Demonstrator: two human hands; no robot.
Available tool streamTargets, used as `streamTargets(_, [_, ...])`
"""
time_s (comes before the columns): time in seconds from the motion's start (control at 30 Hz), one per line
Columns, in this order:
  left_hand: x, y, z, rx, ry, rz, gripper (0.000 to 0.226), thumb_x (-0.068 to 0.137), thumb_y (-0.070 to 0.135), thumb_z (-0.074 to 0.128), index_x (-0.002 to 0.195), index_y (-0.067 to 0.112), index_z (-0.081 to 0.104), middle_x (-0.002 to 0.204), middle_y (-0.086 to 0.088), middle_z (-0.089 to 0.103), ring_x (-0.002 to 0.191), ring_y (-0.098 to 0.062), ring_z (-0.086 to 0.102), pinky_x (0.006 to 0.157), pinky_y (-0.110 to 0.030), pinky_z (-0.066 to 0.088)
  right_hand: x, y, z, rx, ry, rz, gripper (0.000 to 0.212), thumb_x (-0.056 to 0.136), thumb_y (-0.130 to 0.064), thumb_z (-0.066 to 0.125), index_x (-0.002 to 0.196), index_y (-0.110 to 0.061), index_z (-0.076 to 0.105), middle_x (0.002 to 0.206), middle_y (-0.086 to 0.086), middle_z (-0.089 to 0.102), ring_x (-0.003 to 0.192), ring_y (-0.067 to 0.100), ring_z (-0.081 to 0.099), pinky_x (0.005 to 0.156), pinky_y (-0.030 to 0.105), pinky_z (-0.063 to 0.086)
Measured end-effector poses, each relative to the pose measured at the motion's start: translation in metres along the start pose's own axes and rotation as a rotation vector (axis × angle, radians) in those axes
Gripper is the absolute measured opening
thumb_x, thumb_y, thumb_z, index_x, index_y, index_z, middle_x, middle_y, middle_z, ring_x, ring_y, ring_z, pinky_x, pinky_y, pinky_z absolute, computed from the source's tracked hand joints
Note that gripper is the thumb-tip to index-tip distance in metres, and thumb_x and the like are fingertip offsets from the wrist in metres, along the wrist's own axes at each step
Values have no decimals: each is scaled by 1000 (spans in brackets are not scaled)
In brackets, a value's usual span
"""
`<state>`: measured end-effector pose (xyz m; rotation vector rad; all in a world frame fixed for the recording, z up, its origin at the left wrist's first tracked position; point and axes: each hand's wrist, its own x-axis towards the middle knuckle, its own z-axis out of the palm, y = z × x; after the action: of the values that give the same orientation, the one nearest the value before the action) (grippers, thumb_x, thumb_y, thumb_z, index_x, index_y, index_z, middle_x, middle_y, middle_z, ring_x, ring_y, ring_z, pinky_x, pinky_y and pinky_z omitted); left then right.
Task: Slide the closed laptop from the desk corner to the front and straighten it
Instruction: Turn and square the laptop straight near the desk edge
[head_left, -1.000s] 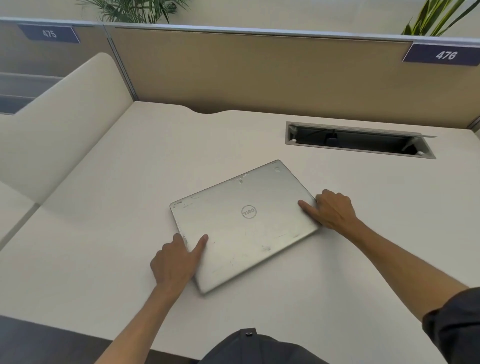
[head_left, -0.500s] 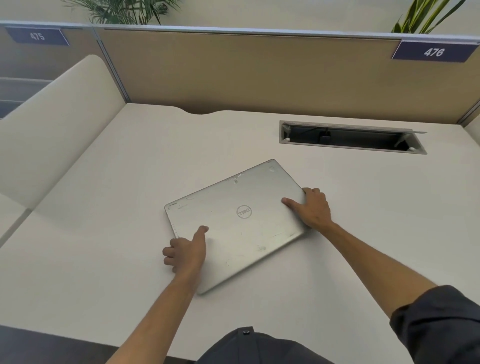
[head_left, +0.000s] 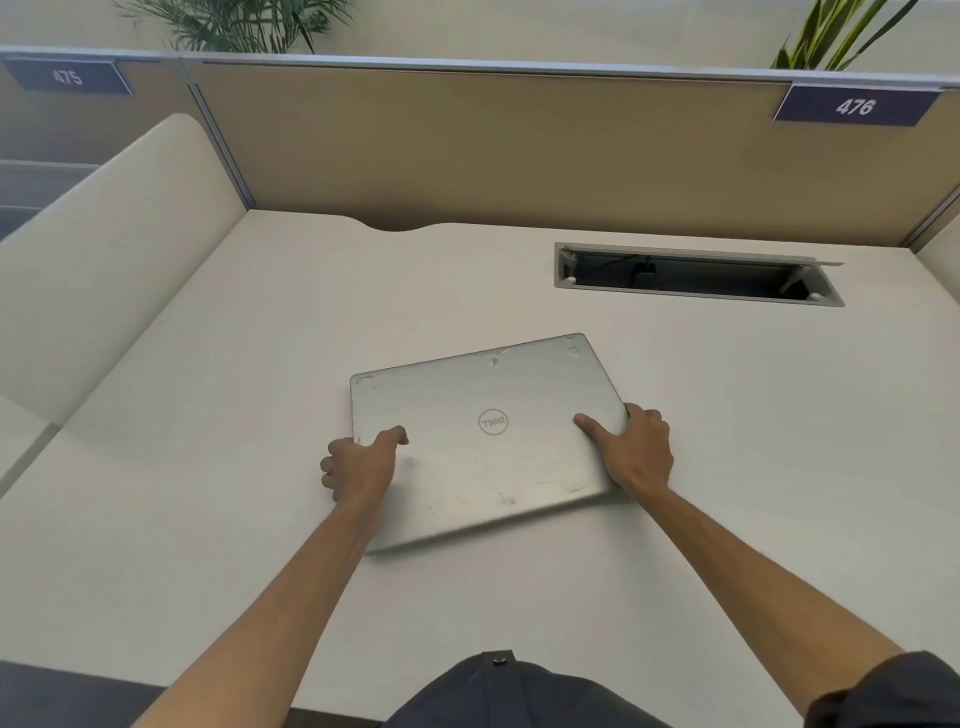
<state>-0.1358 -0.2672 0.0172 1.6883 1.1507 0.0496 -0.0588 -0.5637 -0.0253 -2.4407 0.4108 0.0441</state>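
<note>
A closed silver laptop (head_left: 483, 447) with a round logo lies flat on the white desk (head_left: 727, 493), near the middle, its far edge tilted slightly up to the right. My left hand (head_left: 358, 465) grips its left edge, thumb on the lid and fingers curled at the side. On the laptop's right edge, my right hand (head_left: 636, 449) holds it with the thumb pressed on the lid.
An open cable tray slot (head_left: 696, 275) is cut into the desk at the back right. Tan partition panels (head_left: 519, 150) close off the back, and a cream side divider (head_left: 104, 234) stands at the left. The desk's front edge runs just before my body.
The laptop has turned clockwise, now lying nearly square to the desk front. Both hands shifted with it, the left closing its grip on the left edge.
</note>
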Motion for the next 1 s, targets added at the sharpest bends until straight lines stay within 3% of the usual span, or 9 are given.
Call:
streamTargets(0.2, [20,18,4,59,-61,98,85,46,35,61,118,-9,53,128,-30,52,119,-43,49,89,-52,47,-16,1,0,43,80,93,89,75,-72,62,136,-10,49,128,11,50,126,30,42,97,44,42])
streamTargets(0.27, [24,26,5,43,-96,117,60,45,32,60,90,-7,57,98,-30,56,100,-45,51,74,-50,47,-20,1,-1,64,86,116,88,76,-70,63,138,-10,46,131,12,49,128,30,40,98,45,41])
streamTargets(0.33, [27,32,7,8,-147,137,36,43,30,57,66,7,42,71,-11,38,78,-32,39,65,-40,34,-22,0,-2,85,87,138,88,77,-67,65,140,-10,45,134,12,48,130,30,38,99,47,41])
streamTargets(0.6, [48,41,18,38,-199,191,30,46,25,55,68,11,39,76,-7,36,78,-26,35,66,-36,30,-30,0,1,117,125,187,84,79,-62,67,139,-9,46,134,14,48,130,31,37,99,47,40])
streamTargets(0.83, [53,41,26,140,-179,164,48,46,29,51,87,4,47,98,-15,47,102,-35,46,59,-32,29,-30,-3,0,109,128,185,81,80,-59,68,137,-6,47,133,15,48,129,32,38,99,46,41])
streamTargets(0.9, [54,37,30,160,-142,184,64,48,29,50,101,-7,53,109,-22,52,111,-37,43,64,-35,32,-31,-2,0,102,121,181,78,80,-58,68,136,-6,49,132,15,48,128,33,38,99,45,42])
streamTargets(1.0, [50,37,33,196,-92,203,73,49,31,49,114,-4,52,120,-17,48,109,-32,38,79,-40,37,-32,-2,0,105,114,176,74,81,-56,68,132,-6,50,131,15,48,127,32,38,98,45,42])
